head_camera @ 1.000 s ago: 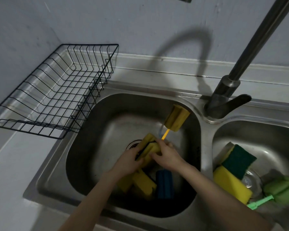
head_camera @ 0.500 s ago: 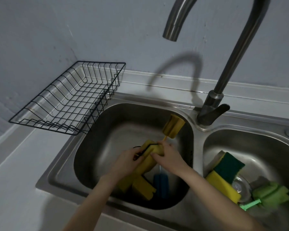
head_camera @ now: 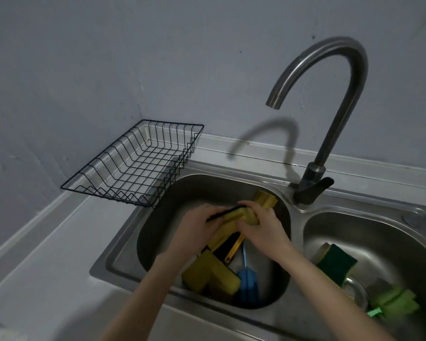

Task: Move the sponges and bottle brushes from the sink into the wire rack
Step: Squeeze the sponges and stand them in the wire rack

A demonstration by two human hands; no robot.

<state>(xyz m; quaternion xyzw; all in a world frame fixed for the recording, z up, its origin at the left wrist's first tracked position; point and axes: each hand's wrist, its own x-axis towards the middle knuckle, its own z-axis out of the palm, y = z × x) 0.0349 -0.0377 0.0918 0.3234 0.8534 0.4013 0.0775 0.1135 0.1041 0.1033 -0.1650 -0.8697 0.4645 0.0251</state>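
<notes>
The wire rack [head_camera: 143, 166] at far left holds nothing yet. Over the left basin [head_camera: 158, 232], the left hand [head_camera: 194, 232] and right hand [head_camera: 261, 230] have fingers clamped on a yellow sponge [head_camera: 234, 214]. More yellow sponges [head_camera: 207, 274] and a blue brush [head_camera: 247, 283] lie below; a green-topped sponge [head_camera: 336, 263] and green brush [head_camera: 394, 303] wait in the right basin, so nearly everything remains.

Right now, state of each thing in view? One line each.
wire rack: nothing in it, on the counter
left hand: shut on yellow sponge
right hand: shut on yellow sponge
yellow sponge: held above the left basin
yellow bottle brush: in left basin, head up
blue bottle brush: lying in left basin
green-topped sponge: in right basin
green bottle brush: in right basin
faucet: no water running
</notes>
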